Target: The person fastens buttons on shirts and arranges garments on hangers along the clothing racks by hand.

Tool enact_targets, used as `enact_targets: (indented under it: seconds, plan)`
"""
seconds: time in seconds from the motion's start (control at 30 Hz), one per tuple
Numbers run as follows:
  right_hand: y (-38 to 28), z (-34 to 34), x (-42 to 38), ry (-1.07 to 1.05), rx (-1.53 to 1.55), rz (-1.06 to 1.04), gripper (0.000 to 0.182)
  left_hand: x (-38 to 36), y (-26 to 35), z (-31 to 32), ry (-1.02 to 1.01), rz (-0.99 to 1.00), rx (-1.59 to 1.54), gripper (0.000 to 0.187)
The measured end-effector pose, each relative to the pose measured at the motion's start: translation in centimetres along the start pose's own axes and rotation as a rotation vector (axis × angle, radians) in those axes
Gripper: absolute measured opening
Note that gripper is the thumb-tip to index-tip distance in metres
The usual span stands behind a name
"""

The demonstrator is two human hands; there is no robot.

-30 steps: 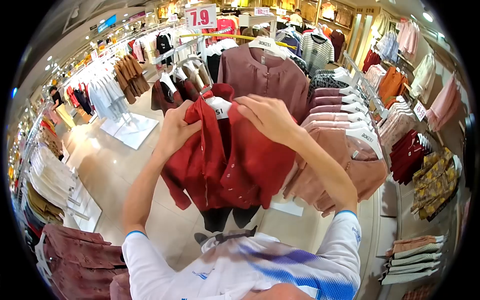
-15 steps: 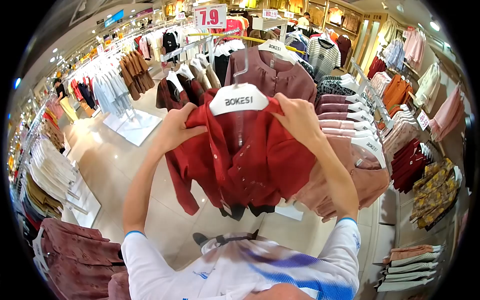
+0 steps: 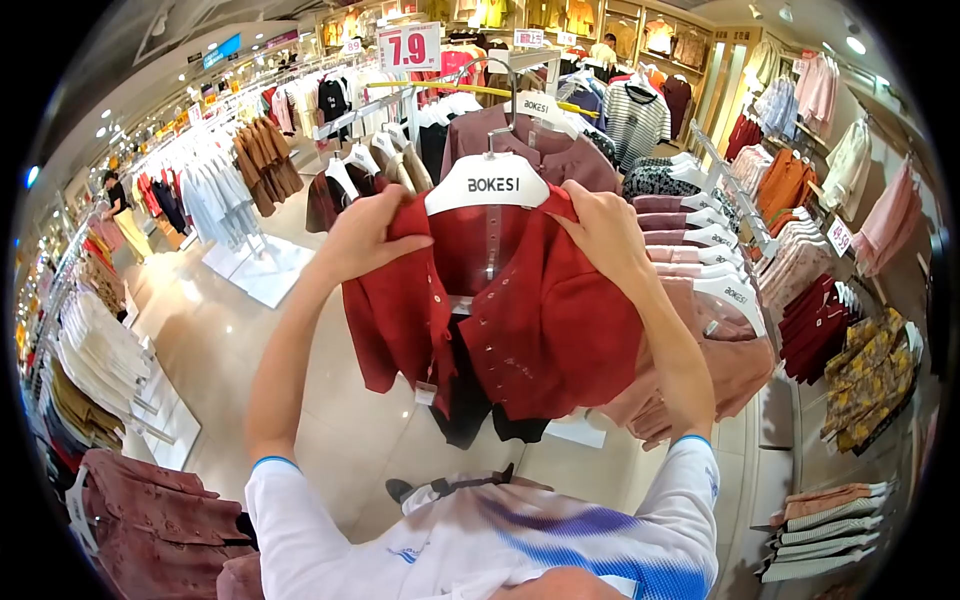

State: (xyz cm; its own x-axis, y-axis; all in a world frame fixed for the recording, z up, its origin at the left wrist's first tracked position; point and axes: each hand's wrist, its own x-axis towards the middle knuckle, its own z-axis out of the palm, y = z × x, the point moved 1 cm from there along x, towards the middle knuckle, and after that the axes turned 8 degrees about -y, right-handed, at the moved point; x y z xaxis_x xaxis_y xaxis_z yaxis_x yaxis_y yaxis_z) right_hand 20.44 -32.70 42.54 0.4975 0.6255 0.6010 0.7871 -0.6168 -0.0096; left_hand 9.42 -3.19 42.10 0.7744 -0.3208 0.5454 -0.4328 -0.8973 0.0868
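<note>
A dark red jacket [image 3: 580,330] hangs unbuttoned on a white BOKESI hanger [image 3: 487,186]. My left hand [image 3: 372,236] grips its shoulder on the left, thumb pointing inward. My right hand [image 3: 603,234] pinches the other shoulder beside the hanger's end. Something black [image 3: 462,395] shows below and inside the jacket, and a small white tag [image 3: 425,392] dangles at its hem. The hanger's metal hook reaches up in front of a mauve blouse [image 3: 470,135] on the rack behind; whether it rests on anything is hard to tell.
A rack bar [image 3: 735,175] with mauve and pink garments runs along the right. A 7.9 price sign [image 3: 409,47] stands above the rack ahead. Patterned reddish clothing [image 3: 160,525] hangs at the lower left. A person [image 3: 118,205] stands far left.
The red jacket's front has swung wider open, showing more of the black piece and the white tag. The hanger has tilted more upright and moved slightly, with both hands still on the shoulders.
</note>
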Motion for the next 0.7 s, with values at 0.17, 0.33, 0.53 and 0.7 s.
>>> enact_targets:
  seconds: [0.17,0.33,0.53,0.7]
  plan:
    - [1.1,-1.1,0.2,-0.028,-0.005,0.098,0.032,4.4,-1.3,2.1,0.044,-0.044,0.229,0.042]
    - [3.6,-1.6,2.1,0.017,0.014,0.103,0.035,9.0,-2.7,2.0,0.045,-0.004,0.272,0.047]
    - [5.6,-0.8,5.6,-0.057,0.011,0.149,0.043,12.1,-5.7,3.0,0.053,-0.028,0.216,0.05]
    - [6.9,0.7,7.4,-0.116,0.028,0.205,0.043,13.6,-7.7,4.2,-0.055,-0.072,0.19,0.051]
